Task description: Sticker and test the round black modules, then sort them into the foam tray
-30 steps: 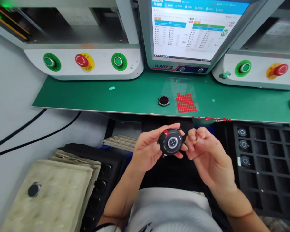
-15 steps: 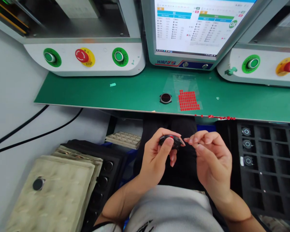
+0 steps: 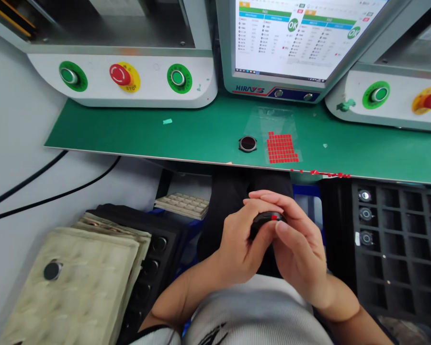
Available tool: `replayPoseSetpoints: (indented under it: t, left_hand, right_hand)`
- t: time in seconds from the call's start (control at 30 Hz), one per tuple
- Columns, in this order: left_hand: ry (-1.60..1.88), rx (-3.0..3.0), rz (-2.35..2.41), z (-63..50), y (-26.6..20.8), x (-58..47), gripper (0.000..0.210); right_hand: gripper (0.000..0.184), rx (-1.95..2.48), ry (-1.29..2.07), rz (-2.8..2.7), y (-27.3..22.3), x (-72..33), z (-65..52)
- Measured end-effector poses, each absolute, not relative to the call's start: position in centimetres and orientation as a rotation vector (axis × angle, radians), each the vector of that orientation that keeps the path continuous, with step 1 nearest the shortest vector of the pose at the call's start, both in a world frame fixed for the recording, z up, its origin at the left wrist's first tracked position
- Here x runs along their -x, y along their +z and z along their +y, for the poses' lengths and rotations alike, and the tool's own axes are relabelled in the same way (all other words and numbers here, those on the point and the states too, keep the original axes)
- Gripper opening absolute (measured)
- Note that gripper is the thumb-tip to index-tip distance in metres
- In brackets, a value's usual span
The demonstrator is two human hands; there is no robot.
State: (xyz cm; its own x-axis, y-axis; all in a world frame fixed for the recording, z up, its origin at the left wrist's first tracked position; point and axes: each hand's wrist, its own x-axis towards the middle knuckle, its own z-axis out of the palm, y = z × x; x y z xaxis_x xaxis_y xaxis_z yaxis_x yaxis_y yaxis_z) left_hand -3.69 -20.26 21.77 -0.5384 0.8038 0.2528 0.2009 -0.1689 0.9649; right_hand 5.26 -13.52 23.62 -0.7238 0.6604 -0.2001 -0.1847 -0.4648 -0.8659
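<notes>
A dark round watch case (image 3: pixel 261 221) is held above my lap, with a small red sticker (image 3: pixel 274 217) on its edge. My left hand (image 3: pixel 237 242) is closed round it, thumb in front and fingers over the far side. From the other side my right hand (image 3: pixel 301 249) cups the same case, its thumb at the right end and its fingers overlapping the left ones. Much of the case is hidden by the fingers. On the green bench lies another round watch case (image 3: pixel 248 143), beside a clear sheet of red stickers (image 3: pixel 282 148).
A monitor (image 3: pixel 280 48) stands behind the green bench (image 3: pixel 129 129), between two machines with buttons. Loose red stickers (image 3: pixel 330 174) line the bench edge. At right, a black tray (image 3: pixel 391 249) holds several watch parts. Stacked beige trays (image 3: pixel 86 282) at left carry one watch case (image 3: pixel 52 270).
My right hand has moved left and come onto the watch case. My left hand has shifted slightly right and turned the case. A second green OK sign now shows on the monitor.
</notes>
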Motion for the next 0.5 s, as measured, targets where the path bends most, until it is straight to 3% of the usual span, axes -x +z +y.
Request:
replayPoseSetpoints:
  t: [0.5]
  left_hand:
    - [1.560,-1.658,1.885,-20.5,21.0,4.1,0.020]
  right_hand:
    - [0.014,0.888,2.106,-0.910,22.6,-3.9,-15.3]
